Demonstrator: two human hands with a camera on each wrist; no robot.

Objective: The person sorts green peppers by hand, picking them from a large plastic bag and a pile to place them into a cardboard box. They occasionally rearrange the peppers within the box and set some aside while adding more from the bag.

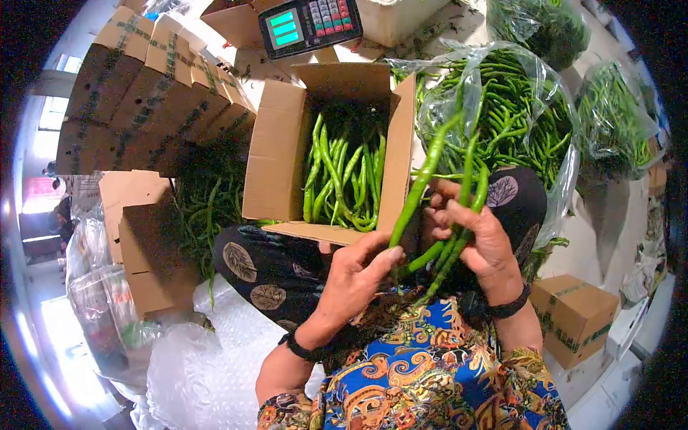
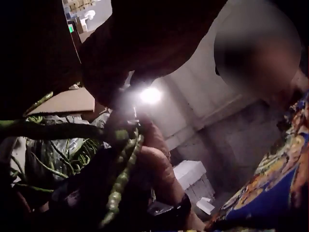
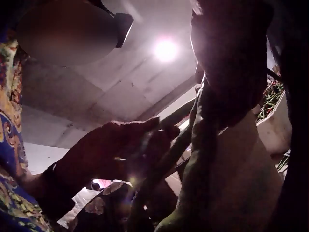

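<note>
Nearest your head camera is the blue shirt with gold paisley swirls (image 1: 408, 369), below both forearms. From the left, you have a stack of brown cardboard cartons with dark printed tape (image 1: 136, 86), then the open brown cardboard carton (image 1: 276, 150), holding long green peppers (image 1: 333, 168) lying mostly lengthwise. Your left hand (image 1: 347, 279) pinches the lower end of one long, glossy green pepper (image 1: 424, 183), thumb and fingers closed on it. Support that pepper lightly near its thicker part, since a hard pinch at one end could bend or snap it; line it up with the others before closing your fingers further. Your right hand (image 1: 487, 247) grasps several slender green peppers (image 1: 466, 186), its fingers curled round them; a loose but complete wrap should keep them together without bruising. Both wrists, each with a black band, sit low before your body, the forearms angling inward and the hands close together just beyond the shirt. Whether the two hands' peppers touch lower down, you cannot tell. Further right are a clear plastic bag (image 1: 572, 154) of green peppers and a small closed brown carton (image 1: 573, 322).
</note>
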